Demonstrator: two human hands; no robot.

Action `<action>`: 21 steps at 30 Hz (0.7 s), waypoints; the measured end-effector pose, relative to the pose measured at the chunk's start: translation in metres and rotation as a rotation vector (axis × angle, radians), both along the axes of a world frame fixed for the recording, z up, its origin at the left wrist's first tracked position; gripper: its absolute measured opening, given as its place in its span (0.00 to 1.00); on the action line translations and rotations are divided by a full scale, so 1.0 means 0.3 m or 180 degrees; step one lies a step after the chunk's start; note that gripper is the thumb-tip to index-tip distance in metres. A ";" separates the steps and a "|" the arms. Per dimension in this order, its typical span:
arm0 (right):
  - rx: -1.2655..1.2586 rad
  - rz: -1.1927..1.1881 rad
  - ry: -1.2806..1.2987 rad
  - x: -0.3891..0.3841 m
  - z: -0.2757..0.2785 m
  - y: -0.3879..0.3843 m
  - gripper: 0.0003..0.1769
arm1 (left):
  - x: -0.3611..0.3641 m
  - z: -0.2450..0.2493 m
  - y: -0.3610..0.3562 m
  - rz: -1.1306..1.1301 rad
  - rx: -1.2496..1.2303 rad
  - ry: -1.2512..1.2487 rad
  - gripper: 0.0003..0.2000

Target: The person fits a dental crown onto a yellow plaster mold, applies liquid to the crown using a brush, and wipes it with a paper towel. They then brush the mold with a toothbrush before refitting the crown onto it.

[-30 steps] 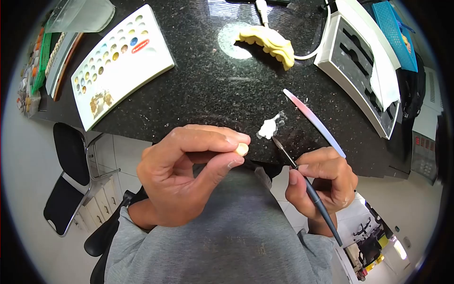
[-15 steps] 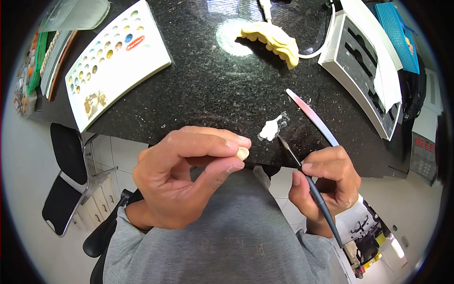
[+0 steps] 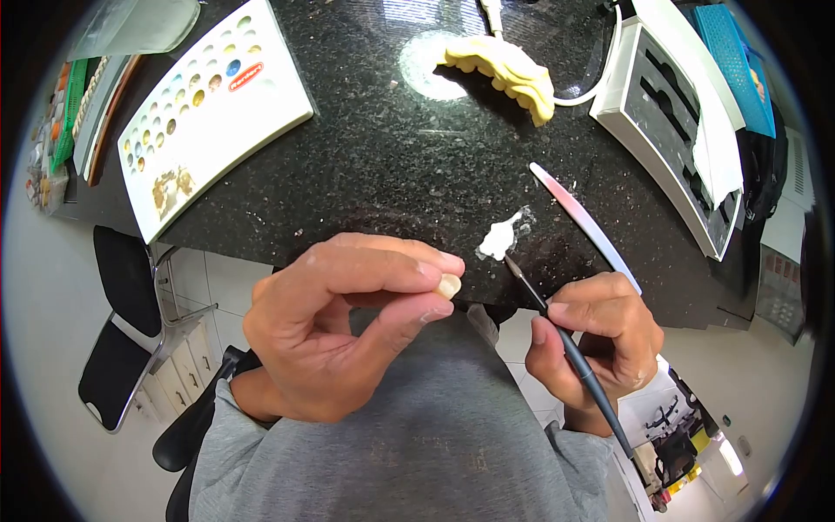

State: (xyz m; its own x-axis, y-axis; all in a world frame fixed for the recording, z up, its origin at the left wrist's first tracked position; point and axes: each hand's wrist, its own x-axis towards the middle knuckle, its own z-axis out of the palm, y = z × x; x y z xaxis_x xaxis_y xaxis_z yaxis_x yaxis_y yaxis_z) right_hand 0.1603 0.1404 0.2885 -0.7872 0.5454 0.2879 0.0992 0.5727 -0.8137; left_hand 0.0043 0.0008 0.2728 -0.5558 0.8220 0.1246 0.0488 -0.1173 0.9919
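Note:
Between thumb and fingertips, my left hand (image 3: 348,322) pinches a small cream-coloured dental crown (image 3: 449,286) near the counter's front edge. My right hand (image 3: 600,335) grips a dark-handled fine brush (image 3: 581,364) like a pen. Its pointed tip sits right at the lower edge of a white paste patch (image 3: 498,240) on the black speckled counter (image 3: 374,165). Just beyond my right hand lies a pink-to-lilac curved strip, like a nail file (image 3: 578,216). A yellow dental arch model (image 3: 504,74) rests farther back.
At the left stands a white palette (image 3: 217,113) with several coloured wells. On the right are a white box with dark slots (image 3: 648,139), a white cable (image 3: 600,83) and a blue basket (image 3: 735,65). A black chair (image 3: 122,322) is below left.
The brush tip has shifted slightly left along the paste's lower edge. My right hand moved a little left with it; the left hand keeps its pinch on the crown.

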 end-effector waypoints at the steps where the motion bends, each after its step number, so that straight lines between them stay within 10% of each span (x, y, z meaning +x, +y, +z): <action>1: 0.0031 0.0017 0.0014 0.000 -0.001 0.003 0.13 | -0.001 0.000 0.000 -0.0010 0.0005 0.0018 0.07; 21: -0.0494 0.0192 0.1072 -0.004 -0.037 -0.063 0.18 | 0.006 0.005 -0.002 0.0026 0.0012 -0.0151 0.08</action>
